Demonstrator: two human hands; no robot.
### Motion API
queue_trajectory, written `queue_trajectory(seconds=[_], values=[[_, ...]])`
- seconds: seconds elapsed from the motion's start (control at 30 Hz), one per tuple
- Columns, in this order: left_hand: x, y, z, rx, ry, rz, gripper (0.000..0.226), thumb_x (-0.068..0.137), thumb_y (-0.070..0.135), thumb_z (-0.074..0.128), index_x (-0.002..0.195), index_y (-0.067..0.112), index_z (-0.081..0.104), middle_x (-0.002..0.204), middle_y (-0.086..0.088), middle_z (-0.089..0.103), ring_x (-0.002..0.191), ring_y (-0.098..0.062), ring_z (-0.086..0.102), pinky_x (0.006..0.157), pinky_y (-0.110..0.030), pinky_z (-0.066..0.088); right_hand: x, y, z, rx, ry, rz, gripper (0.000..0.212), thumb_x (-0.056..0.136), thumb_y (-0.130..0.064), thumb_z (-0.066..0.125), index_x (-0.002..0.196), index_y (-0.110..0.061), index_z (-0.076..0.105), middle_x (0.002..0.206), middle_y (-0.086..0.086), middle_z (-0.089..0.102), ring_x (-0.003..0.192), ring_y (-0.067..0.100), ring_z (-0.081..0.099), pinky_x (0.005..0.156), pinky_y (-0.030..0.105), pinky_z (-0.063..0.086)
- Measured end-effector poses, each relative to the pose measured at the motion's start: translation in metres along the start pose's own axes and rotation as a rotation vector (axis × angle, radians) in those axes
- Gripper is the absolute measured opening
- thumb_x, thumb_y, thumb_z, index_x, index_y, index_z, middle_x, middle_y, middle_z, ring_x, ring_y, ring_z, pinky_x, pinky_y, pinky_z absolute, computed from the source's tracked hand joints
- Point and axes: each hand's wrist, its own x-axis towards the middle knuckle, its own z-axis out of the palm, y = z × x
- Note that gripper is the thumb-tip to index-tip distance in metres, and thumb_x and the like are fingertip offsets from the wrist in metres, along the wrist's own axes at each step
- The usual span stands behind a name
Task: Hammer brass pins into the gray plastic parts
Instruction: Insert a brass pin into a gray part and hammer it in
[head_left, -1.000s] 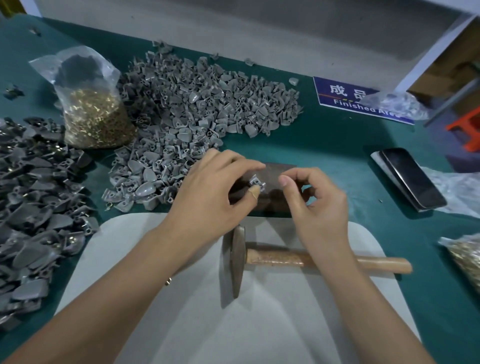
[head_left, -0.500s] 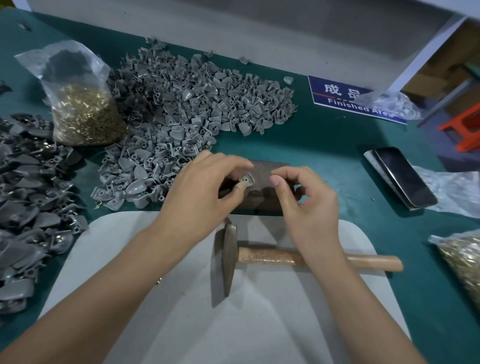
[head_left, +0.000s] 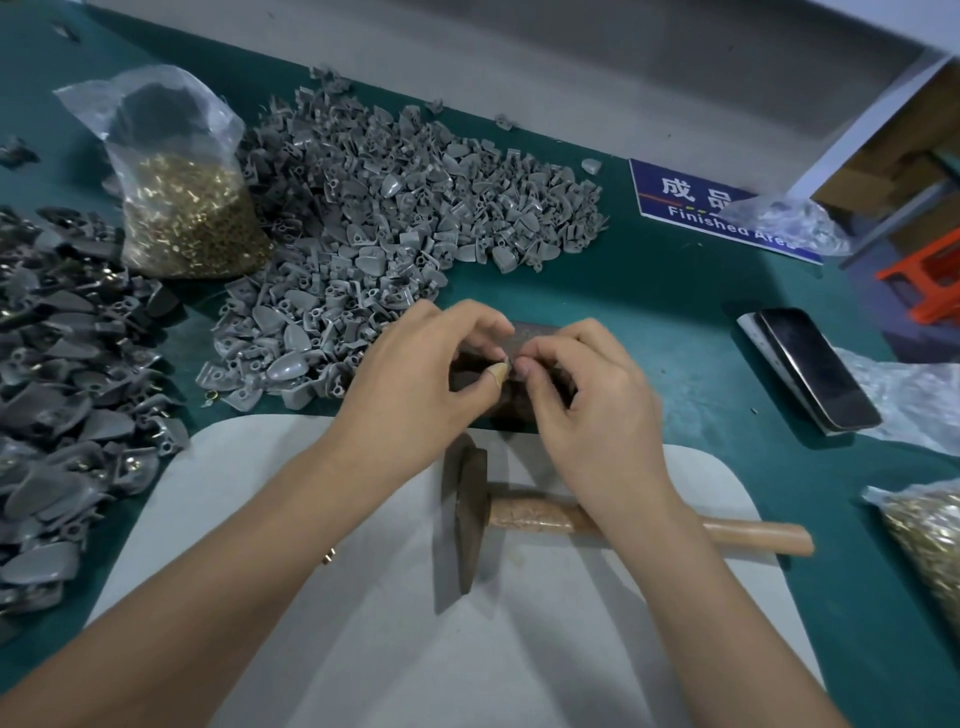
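At a green-topped workbench (head_left: 649, 322), a worker's two hands meet over a dark metal block (head_left: 524, 400). The left hand (head_left: 415, 384), thumb tip wrapped in tan tape, curls its fingers and pinches a small gray plastic part (head_left: 508, 361) against the block's top; only a sliver of the part shows between the fingertips. The right hand (head_left: 587, 410) is curled too, its thumb and forefinger pinched tight against the same spot; whether a brass pin sits between them is too small to tell.

A wooden-handled hammer (head_left: 472, 512) lies unheld on a pale gray mat (head_left: 467, 649) just below the hands, its head toward the left hand and its handle running under the right wrist.

A heap of light gray plastic parts (head_left: 395, 218) spreads beyond the left hand, with a clear bag of brass pins (head_left: 187, 218) standing at its left edge. A darker heap of parts (head_left: 57, 415), some showing brass, fills the bench's left side. A second bag of pins (head_left: 930, 535) sits at the right edge, near a phone (head_left: 815, 369) lying face up. A blue "Finished Area" sign (head_left: 696, 208) lies at the back, partly under crumpled clear plastic (head_left: 784, 223).
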Motion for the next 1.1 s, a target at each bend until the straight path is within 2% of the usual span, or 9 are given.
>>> queue_trajectory(seconds=[0.13,0.23,0.37,0.43,0.53,0.7,0.77,1.0,1.1], values=[[0.001,-0.002,0.000,0.093,0.053,0.048,0.014,0.083,0.021,0.077,0.095,0.029,0.078,0.088,0.015,0.067,0.092,-0.013,0.050,0.080,-0.034,0.046,0.012,-0.008,-0.016,-0.165,-0.127,-0.057,0.008,0.096,-0.027,0.068,0.092,-0.029,0.075,0.091,-0.010,0.060,0.091,0.014,0.057,0.059,0.028,0.034],[0.001,-0.003,0.000,0.099,0.078,0.036,0.014,0.082,0.023,0.081,0.093,0.029,0.079,0.087,0.014,0.066,0.089,-0.015,0.050,0.075,-0.037,0.048,0.025,-0.015,-0.026,-0.306,-0.245,-0.128,0.014,0.099,-0.031,0.062,0.093,-0.029,0.075,0.093,-0.009,0.059,0.095,0.015,0.054,0.060,0.032,0.036],[0.003,-0.005,0.001,0.079,0.064,0.037,0.010,0.081,0.023,0.083,0.089,0.028,0.080,0.084,0.010,0.066,0.087,-0.021,0.051,0.073,-0.044,0.047,0.042,-0.021,-0.031,-0.441,-0.485,-0.264,0.025,0.106,-0.029,0.046,0.106,-0.022,0.070,0.102,-0.006,0.052,0.102,0.017,0.047,0.081,0.034,0.043],[0.003,-0.007,0.001,0.061,0.069,0.023,0.007,0.080,0.026,0.083,0.086,0.028,0.079,0.083,0.011,0.066,0.087,-0.019,0.051,0.073,-0.045,0.047,0.050,-0.019,-0.032,-0.397,-0.541,-0.268,0.025,0.105,-0.028,0.049,0.105,-0.018,0.072,0.101,-0.002,0.055,0.100,0.020,0.050,0.087,0.037,0.043],[0.003,-0.008,0.001,0.040,0.083,0.001,0.007,0.080,0.032,0.083,0.087,0.030,0.080,0.083,0.015,0.065,0.087,-0.016,0.050,0.073,-0.043,0.048,0.051,-0.010,-0.031,-0.225,-0.507,-0.211,0.014,0.097,-0.019,0.065,0.094,-0.013,0.078,0.090,0.001,0.060,0.092,0.024,0.057,0.082,0.042,0.047],[0.002,-0.006,0.000,0.059,0.071,-0.003,0.008,0.082,0.035,0.080,0.089,0.037,0.078,0.082,0.019,0.063,0.088,-0.011,0.049,0.075,-0.040,0.048,0.032,0.004,-0.023,-0.003,-0.288,-0.104,0.010,0.089,-0.008,0.076,0.087,-0.016,0.081,0.081,-0.001,0.065,0.074,0.006,0.053,0.070,0.012,0.037],[0.002,-0.004,-0.001,0.070,0.058,-0.003,0.008,0.083,0.037,0.078,0.090,0.039,0.077,0.082,0.019,0.062,0.087,-0.011,0.047,0.074,-0.040,0.048,0.027,0.007,-0.019,0.042,-0.244,-0.062,0.012,0.088,-0.008,0.077,0.087,-0.019,0.082,0.080,-0.004,0.065,0.074,0.005,0.055,0.068,0.006,0.036],[0.002,-0.003,-0.002,0.096,0.046,-0.003,0.011,0.085,0.039,0.076,0.095,0.038,0.078,0.085,0.017,0.063,0.089,-0.010,0.047,0.076,-0.039,0.049,0.025,0.009,-0.015,0.084,-0.236,0.004,0.014,0.088,-0.014,0.078,0.088,-0.027,0.083,0.075,-0.010,0.062,0.074,0.003,0.057,0.065,0.009,0.037],[0.003,-0.002,-0.002,0.138,0.053,0.003,0.011,0.086,0.036,0.077,0.097,0.037,0.079,0.085,0.018,0.062,0.089,-0.010,0.046,0.076,-0.038,0.048,0.009,0.009,-0.016,0.130,-0.122,0.018,0.020,0.088,-0.016,0.080,0.107,-0.022,0.081,0.085,-0.008,0.066,0.078,0.000,0.058,0.072,0.011,0.040]])
